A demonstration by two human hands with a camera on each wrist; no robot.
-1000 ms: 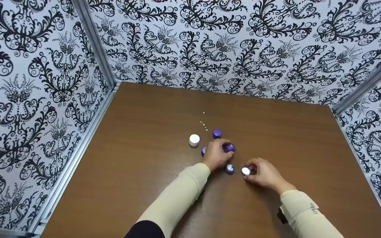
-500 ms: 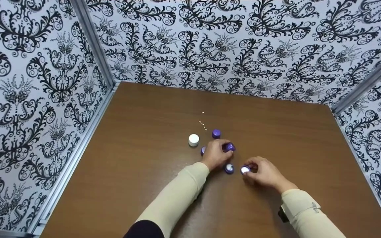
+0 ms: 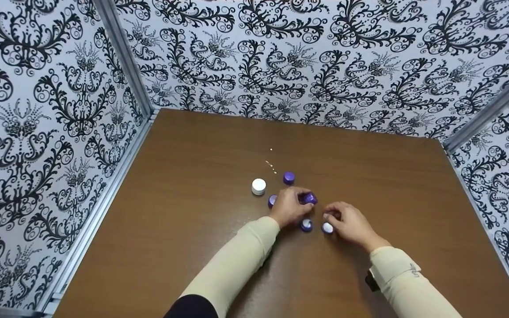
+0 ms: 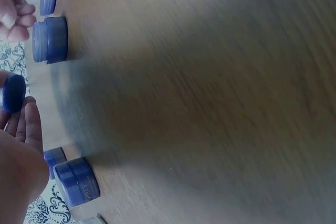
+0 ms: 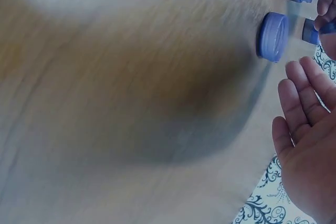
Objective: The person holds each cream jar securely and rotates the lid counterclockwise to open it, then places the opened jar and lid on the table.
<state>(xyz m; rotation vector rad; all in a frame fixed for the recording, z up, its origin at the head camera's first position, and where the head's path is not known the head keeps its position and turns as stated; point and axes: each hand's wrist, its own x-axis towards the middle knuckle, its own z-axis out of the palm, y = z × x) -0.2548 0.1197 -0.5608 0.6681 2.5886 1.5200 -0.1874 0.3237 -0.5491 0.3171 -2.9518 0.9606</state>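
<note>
Out in the middle of the table, my left hand point(image 3: 290, 206) holds a small purple cosmetic jar point(image 3: 309, 198) between thumb and fingers; in the left wrist view it shows as a dark blue round piece point(image 4: 14, 93). An uncapped purple jar point(image 3: 306, 225) with white contents stands just in front of that hand, its threaded neck point(image 4: 39, 41) bare. To its right lies a purple lid point(image 3: 327, 228) with a white inside. My right hand point(image 3: 352, 225) is right behind the lid, its fingers loosely extended in the right wrist view, apart from the lid point(image 5: 273, 37).
A white jar point(image 3: 258, 187) stands left of the left hand. Another purple jar point(image 3: 272, 201) is partly hidden by that hand, and one more purple jar point(image 3: 288, 178) stands behind it. Small white specks point(image 3: 272, 167) dot the wooden table point(image 3: 201, 176). Patterned walls point(image 3: 281, 57) enclose the back and sides.
My right hand has let go of the purple lid, which now lies on the table, and has moved slightly back from it. The left hand keeps hold of its jar, barely moved.
</note>
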